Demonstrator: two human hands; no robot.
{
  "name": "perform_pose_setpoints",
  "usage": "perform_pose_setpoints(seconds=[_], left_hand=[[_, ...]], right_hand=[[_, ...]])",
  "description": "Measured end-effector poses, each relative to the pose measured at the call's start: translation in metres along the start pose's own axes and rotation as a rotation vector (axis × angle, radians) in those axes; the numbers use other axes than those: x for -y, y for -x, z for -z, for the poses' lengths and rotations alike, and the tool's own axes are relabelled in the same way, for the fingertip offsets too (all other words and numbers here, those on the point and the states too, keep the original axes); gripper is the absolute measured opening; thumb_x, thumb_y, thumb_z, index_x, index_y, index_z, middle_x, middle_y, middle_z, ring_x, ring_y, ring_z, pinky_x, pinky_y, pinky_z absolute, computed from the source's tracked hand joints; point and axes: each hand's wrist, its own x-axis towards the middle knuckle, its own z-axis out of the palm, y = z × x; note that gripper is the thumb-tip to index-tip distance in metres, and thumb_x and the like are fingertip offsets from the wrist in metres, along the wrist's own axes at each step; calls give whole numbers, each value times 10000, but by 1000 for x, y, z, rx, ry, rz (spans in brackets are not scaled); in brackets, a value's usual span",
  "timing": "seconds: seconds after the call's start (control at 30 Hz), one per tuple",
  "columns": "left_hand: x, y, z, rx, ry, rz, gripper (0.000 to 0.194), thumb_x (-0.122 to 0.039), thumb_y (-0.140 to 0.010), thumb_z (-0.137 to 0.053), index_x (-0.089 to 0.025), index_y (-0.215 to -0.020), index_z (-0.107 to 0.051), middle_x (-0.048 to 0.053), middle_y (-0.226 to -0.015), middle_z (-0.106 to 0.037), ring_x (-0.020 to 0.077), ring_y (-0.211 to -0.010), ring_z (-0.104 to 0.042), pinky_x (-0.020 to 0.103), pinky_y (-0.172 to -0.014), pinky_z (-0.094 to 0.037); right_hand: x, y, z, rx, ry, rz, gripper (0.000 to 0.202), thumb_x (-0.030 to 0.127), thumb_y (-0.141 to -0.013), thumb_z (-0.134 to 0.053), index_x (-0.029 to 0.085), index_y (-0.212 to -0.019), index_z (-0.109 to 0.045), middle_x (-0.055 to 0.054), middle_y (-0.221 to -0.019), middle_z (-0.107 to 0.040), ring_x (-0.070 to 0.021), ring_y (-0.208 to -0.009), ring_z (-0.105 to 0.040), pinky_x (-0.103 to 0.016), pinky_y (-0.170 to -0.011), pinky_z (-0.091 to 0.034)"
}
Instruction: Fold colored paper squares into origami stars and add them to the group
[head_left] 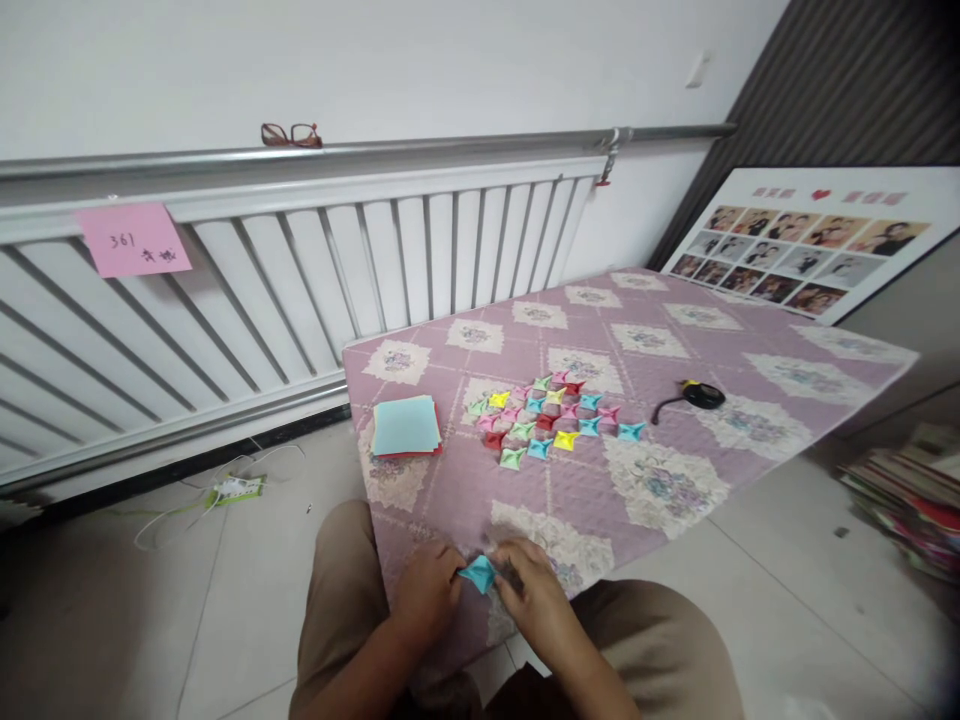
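Observation:
A small blue folded paper [478, 573] is held between my two hands above the near edge of the patterned tablecloth [465, 490]. My left hand [429, 590] pinches its left tip. On the other side, the fingers of my right hand [531, 590] close on its right tip, slightly blurred. Beyond my hands, several folded paper pieces [538, 448] in blue, green, pink, red and yellow lie in slanting rows. A stack of square paper sheets [406, 427], light blue on top with red showing beneath, rests at the table's left side.
A black object with a cord [703, 396] lies on the right of the table. Behind stand a white radiator [405, 260] and a photo board [802, 240]. Glasses [291, 135] rest on the pipe. On the left floor is a power strip [236, 489]; books [911, 500] are piled right.

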Motion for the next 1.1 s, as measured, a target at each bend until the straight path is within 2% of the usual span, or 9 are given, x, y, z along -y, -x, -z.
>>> perform_pose_setpoints(seconds=[0.1,0.2,0.37,0.6,0.87,0.93,1.03,1.1], left_hand=[[-1,0,1,28,-60,-3,228,-94,-774,-485,-217,-901,-629,26,-954,-604,186,-938,-527,297,-824,-379],[-1,-1,1,38,-91,-13,210,-102,-794,-474,-212,-879,-631,28,-949,-604,182,-934,-531,292,-823,-382],[-2,-3,0,17,-126,-21,190,-127,-821,-471,-211,-872,-634,30,-940,-609,185,-916,-539,293,-800,-382],[-4,-6,1,29,-158,-8,195,-135,-833,-469,-210,-862,-646,39,-937,-615,193,-907,-541,296,-782,-375],[-4,-6,1,21,-140,-4,198,-130,-827,-472,-210,-861,-650,41,-931,-611,194,-904,-539,298,-779,-375],[-4,-5,1,27,-123,-3,214,-122,-814,-476,-217,-886,-653,40,-947,-610,195,-919,-537,298,-790,-376],[-3,-4,2,32,-82,4,244,-117,-784,-495,-229,-935,-651,34,-969,-608,195,-929,-534,299,-805,-378],[-3,-3,2,18,-56,7,261,-136,-773,-515,-230,-985,-635,32,-992,-609,201,-942,-530,308,-825,-375]], right_hand=[[11,-2,0,38,161,36,175,131,-739,-523,215,-856,-621,-98,-1125,-579,-259,-1136,-478,-427,-969,-370],[22,-6,-2,100,309,7,207,98,-709,-528,218,-837,-638,-89,-1228,-557,-277,-1241,-403,-436,-1014,-333],[33,-14,-7,196,453,-128,197,121,-738,-530,223,-830,-670,-69,-1329,-524,-296,-1312,-329,-430,-986,-336],[32,-20,-16,228,549,-163,210,132,-752,-528,244,-835,-684,-67,-1356,-516,-317,-1289,-363,-451,-894,-368],[27,-17,-9,185,405,-140,250,105,-689,-566,254,-854,-683,-90,-1309,-546,-324,-1259,-403,-462,-871,-405],[17,-14,-5,155,321,-123,280,117,-688,-563,263,-896,-681,-85,-1266,-569,-296,-1223,-447,-446,-896,-412],[-4,-8,2,40,192,-87,303,134,-687,-550,235,-947,-668,-90,-1171,-612,-256,-1130,-525,-423,-949,-403],[-18,-5,6,-23,115,-60,253,152,-727,-514,210,-929,-655,-88,-1046,-649,-236,-1038,-571,-401,-923,-427]])
